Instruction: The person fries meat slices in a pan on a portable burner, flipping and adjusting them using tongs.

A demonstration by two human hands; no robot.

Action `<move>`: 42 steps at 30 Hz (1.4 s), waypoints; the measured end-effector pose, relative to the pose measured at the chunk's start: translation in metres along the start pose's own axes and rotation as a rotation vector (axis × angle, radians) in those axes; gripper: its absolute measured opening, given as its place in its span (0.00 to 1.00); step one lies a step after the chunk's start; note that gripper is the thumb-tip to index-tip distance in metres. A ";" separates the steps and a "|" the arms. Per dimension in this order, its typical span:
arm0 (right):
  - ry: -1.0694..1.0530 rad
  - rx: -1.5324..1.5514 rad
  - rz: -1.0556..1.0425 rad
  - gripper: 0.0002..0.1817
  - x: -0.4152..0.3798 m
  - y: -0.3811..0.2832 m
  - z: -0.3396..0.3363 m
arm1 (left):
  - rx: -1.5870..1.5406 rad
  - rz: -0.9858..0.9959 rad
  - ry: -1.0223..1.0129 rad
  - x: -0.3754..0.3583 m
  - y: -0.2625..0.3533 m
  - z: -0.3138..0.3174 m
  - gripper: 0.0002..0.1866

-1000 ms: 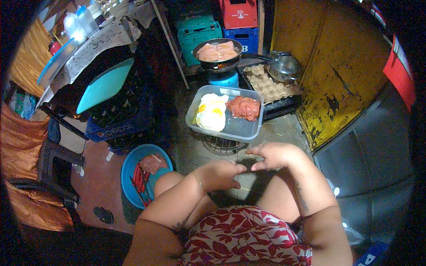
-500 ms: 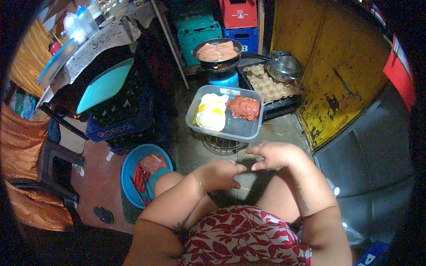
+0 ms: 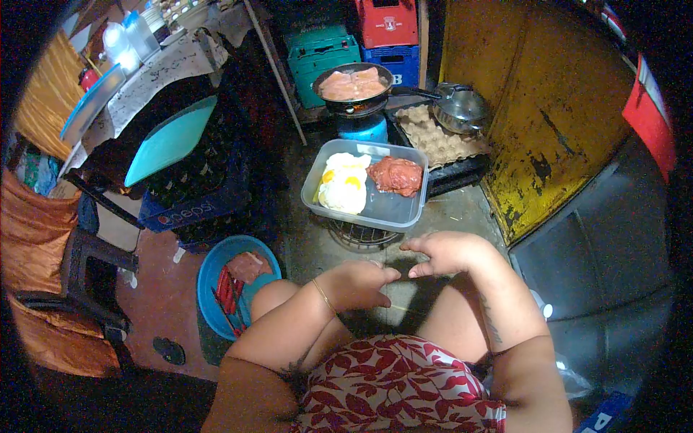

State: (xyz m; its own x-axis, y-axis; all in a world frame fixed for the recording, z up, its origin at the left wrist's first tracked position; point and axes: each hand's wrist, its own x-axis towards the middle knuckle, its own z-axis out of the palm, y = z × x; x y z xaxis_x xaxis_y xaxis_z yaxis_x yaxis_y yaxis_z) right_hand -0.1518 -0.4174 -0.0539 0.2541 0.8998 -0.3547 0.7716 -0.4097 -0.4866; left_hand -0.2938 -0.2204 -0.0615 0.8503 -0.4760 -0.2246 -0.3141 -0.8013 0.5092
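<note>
Left hand (image 3: 359, 283) and right hand (image 3: 447, 254) rest empty, slightly apart, with the plastic container (image 3: 393, 210) of eggs (image 3: 345, 189) and reddish meat (image 3: 397, 175) just beyond them and the frying pan (image 3: 353, 101) farther, presumably for easy reach.

The person wears a top (image 3: 393, 382) with red leaves all over a pale background. A thin gold bracelet (image 3: 323, 294) goes around the wrist, behind the left fingers (image 3: 390, 274). On the right arm, well behind the right fingers (image 3: 420, 270), is a dark tattoo (image 3: 491, 323), like curly writing, too small to read. Both arms are bare.
</note>
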 end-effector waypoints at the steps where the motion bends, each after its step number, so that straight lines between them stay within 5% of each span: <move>1: 0.001 -0.001 -0.004 0.38 0.000 0.001 0.000 | -0.012 0.010 0.003 0.000 -0.001 0.001 0.28; 42: -0.002 -0.021 0.022 0.38 -0.004 -0.003 -0.002 | -0.012 0.027 0.018 -0.001 0.003 -0.001 0.28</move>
State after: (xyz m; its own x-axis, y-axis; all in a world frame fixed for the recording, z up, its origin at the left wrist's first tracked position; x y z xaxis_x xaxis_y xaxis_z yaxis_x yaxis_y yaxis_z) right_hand -0.1540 -0.4189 -0.0492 0.2700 0.8903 -0.3668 0.7778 -0.4262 -0.4620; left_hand -0.2952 -0.2216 -0.0591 0.8493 -0.4903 -0.1957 -0.3315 -0.7838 0.5251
